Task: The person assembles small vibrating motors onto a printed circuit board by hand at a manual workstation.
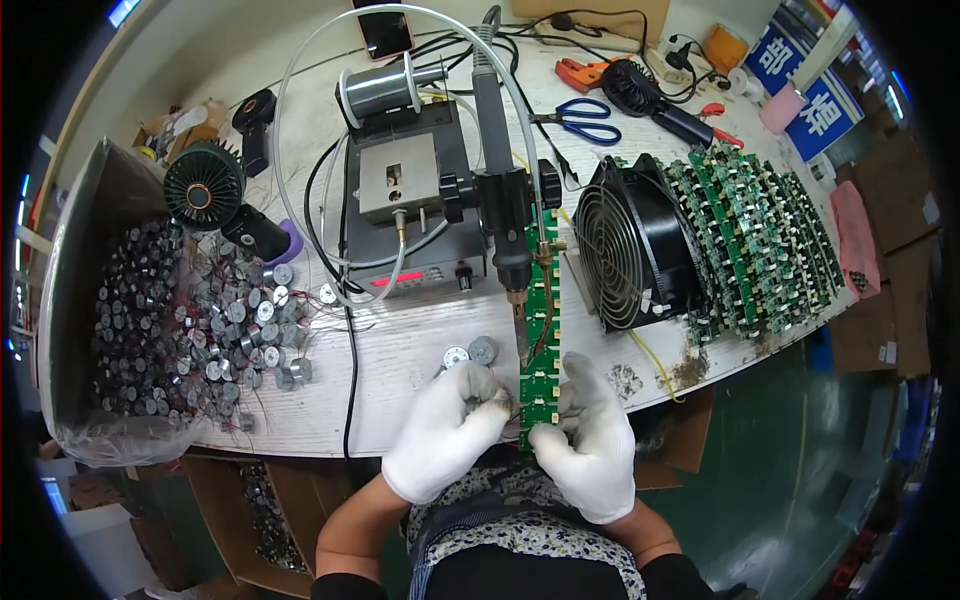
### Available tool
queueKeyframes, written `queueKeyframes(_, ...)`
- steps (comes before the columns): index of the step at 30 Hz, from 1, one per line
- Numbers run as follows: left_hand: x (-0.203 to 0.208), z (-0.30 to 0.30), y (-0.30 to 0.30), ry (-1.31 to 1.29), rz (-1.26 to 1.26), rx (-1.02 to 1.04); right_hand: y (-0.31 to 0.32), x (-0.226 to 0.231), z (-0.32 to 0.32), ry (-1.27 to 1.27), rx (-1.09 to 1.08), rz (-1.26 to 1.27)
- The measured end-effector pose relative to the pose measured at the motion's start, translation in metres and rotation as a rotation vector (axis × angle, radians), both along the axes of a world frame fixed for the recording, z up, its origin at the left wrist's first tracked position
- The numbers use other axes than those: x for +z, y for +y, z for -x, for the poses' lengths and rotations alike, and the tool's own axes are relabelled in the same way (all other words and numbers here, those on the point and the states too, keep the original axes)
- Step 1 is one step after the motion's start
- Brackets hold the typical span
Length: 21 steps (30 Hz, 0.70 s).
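The right hand (590,445), in a white glove, is closed at the right edge of a long green circuit-board strip (541,390), thumb on its face near the lower end. The left hand (450,435), also gloved in white, is half curled, thumb and fingers drawn together at the strip's left edge; whether they pinch a thin wire there I cannot tell. The strip runs upright in view, from between the hands to beneath the soldering iron.

The white desk (415,325) is the largest thing and carries most of the rest. At its left stands a cardboard box (72,270) lined with clear plastic, with many small metal motors (150,320) heaped in and beside it. On the right, rows of populated green boards (750,240) stand packed side by side, next to a black fan (625,245) with a round wire guard. Behind the left hand sits a dark control unit (442,268) with a red display. The soldering iron (512,240) points down over the strip; whether its tip touches I cannot tell. A spool of solder (380,92) lies at the back, and blue-handled scissors (585,126) lie behind the fan. Smallest, two round motors (483,350) rest just beyond the left hand.
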State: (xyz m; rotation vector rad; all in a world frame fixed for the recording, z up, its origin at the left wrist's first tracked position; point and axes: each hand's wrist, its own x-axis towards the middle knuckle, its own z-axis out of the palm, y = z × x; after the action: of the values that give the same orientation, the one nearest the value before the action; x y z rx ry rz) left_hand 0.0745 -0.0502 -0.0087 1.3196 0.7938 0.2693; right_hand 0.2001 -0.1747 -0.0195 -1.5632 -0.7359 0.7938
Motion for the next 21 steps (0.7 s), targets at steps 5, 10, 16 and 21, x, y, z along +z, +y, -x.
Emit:
queueKeyframes(5,0.007,-0.007,0.003,-0.065,0.164,0.057,0.002,-0.002,0.001,0.016,-0.012,-0.007)
queueKeyframes(10,0.010,-0.010,0.004,-0.097,0.231,0.101,0.004,-0.003,-0.001,0.003,0.060,-0.036)
queueKeyframes(16,0.015,-0.015,0.004,-0.050,0.189,0.164,0.012,0.000,-0.002,0.033,-0.029,-0.022)
queueKeyframes(21,0.015,-0.019,0.007,-0.073,0.161,0.168,0.018,0.002,-0.003,0.071,-0.027,-0.056)
